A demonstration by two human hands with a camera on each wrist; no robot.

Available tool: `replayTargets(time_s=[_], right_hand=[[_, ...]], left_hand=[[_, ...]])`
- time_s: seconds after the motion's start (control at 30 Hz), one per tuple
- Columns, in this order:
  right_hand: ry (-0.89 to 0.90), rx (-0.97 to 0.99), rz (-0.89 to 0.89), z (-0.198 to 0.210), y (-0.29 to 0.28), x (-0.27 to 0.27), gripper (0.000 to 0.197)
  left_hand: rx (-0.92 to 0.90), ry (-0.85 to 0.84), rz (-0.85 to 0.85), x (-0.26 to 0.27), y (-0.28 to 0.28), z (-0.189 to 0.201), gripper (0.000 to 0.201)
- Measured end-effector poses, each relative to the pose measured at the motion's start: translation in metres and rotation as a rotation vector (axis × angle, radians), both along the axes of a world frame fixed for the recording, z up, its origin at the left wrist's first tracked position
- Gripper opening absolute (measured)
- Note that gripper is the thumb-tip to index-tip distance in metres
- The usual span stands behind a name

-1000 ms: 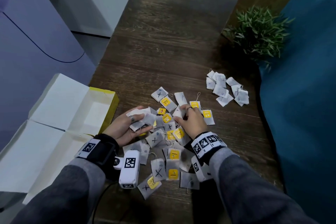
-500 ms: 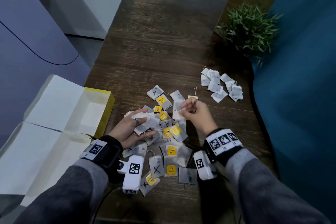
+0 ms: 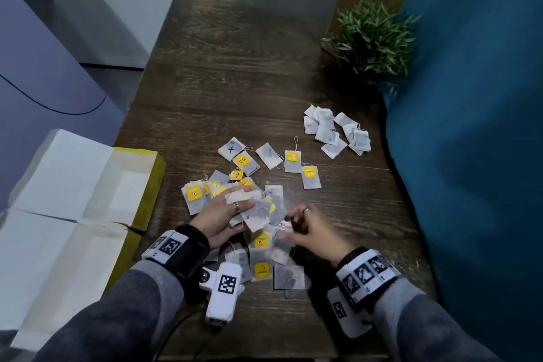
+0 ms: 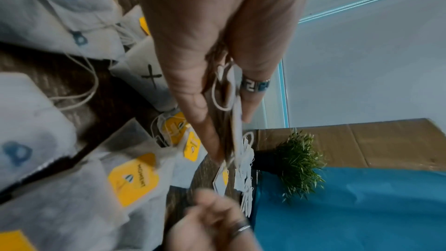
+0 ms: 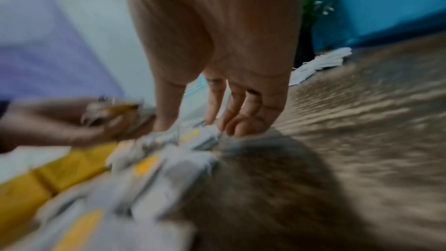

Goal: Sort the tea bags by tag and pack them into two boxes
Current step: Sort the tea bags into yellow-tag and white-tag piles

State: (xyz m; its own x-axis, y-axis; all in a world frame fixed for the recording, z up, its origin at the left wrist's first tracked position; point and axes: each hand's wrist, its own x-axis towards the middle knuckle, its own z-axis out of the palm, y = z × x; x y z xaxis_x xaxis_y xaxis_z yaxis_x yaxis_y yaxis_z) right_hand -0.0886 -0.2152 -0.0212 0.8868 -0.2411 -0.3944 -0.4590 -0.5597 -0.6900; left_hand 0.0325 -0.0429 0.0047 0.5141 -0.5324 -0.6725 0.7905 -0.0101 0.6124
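Loose tea bags (image 3: 261, 269), some with yellow tags and some marked with an X or a blue sign, lie scattered on the dark wooden table (image 3: 235, 82). My left hand (image 3: 241, 200) holds a small stack of tea bags (image 3: 255, 214) above them; in the left wrist view the hand (image 4: 231, 136) pinches the stack (image 4: 237, 125) edge-on between thumb and fingers. My right hand (image 3: 296, 220) is blurred, low over the near bags. In the right wrist view its thumb and fingertips (image 5: 226, 125) touch a crumpled bag (image 5: 193, 136); blur hides whether they pinch it.
A separate heap of white tea bags (image 3: 335, 132) lies at the right, near a blue cushion (image 3: 470, 156). An open yellow box (image 3: 152, 182) with white flaps sits at the table's left edge. A small green plant (image 3: 373, 38) stands at the back right.
My right hand has come back from the far bags toward me and down onto the near pile. The left hand still holds its stack, now shifted slightly right.
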Motion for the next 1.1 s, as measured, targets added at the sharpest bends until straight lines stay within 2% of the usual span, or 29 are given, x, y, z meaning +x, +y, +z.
replayTargets(time_s=[0.07, 0.2, 0.3, 0.37, 0.43, 0.5, 0.67, 0.77, 0.83, 0.87, 0.9, 0.97, 1.0, 1.07, 1.1], right_hand=[[0.145, -0.164, 0.201, -0.009, 0.004, -0.010, 0.047], [0.112, -0.253, 0.266, -0.008, 0.010, -0.010, 0.031], [0.126, -0.165, 0.267, -0.006, 0.003, -0.007, 0.013], [0.137, -0.016, 0.218, -0.002, -0.012, -0.007, 0.018], [0.091, 0.204, 0.067, 0.010, -0.035, -0.004, 0.025], [-0.001, 0.332, -0.166, 0.020, -0.068, 0.003, 0.029], [-0.210, 0.297, -0.672, 0.026, -0.150, 0.044, 0.027], [-0.236, 0.349, -0.853, 0.017, -0.181, 0.069, 0.021], [-0.212, 0.367, -0.914, 0.007, -0.190, 0.080, 0.011], [-0.186, 0.360, -0.922, 0.004, -0.191, 0.083, 0.002], [-0.153, 0.328, -0.916, -0.001, -0.191, 0.085, 0.011], [-0.130, 0.190, -0.906, -0.005, -0.185, 0.085, 0.027], [-0.158, 0.114, -0.902, -0.004, -0.178, 0.084, 0.027], [-0.245, 0.015, -0.839, 0.001, -0.159, 0.079, 0.016], [-0.273, 0.008, -0.770, 0.000, -0.149, 0.077, 0.006]], left_hand=[[-0.008, 0.021, 0.023, 0.002, 0.001, 0.001, 0.032], [-0.019, 0.041, 0.069, 0.010, -0.004, 0.001, 0.040], [-0.058, 0.053, 0.076, 0.020, -0.015, 0.003, 0.036], [-0.078, 0.033, 0.034, 0.029, -0.025, 0.007, 0.034], [-0.075, -0.009, -0.023, 0.038, -0.040, 0.014, 0.034], [-0.051, -0.043, -0.053, 0.048, -0.060, 0.019, 0.029], [0.016, -0.139, -0.193, 0.068, -0.141, 0.031, 0.020], [-0.002, -0.111, -0.124, 0.077, -0.192, 0.032, 0.017], [-0.017, -0.109, -0.126, 0.084, -0.218, 0.028, 0.022], [0.023, -0.138, -0.162, 0.085, -0.227, 0.026, 0.029], [0.097, -0.197, -0.223, 0.090, -0.232, 0.018, 0.035], [0.297, -0.448, -0.385, 0.098, -0.233, 0.006, 0.044], [0.400, -0.618, -0.457, 0.104, -0.229, 0.000, 0.049], [0.573, -0.863, -0.520, 0.114, -0.214, -0.010, 0.048], [0.600, -0.896, -0.548, 0.116, -0.205, -0.017, 0.041]])
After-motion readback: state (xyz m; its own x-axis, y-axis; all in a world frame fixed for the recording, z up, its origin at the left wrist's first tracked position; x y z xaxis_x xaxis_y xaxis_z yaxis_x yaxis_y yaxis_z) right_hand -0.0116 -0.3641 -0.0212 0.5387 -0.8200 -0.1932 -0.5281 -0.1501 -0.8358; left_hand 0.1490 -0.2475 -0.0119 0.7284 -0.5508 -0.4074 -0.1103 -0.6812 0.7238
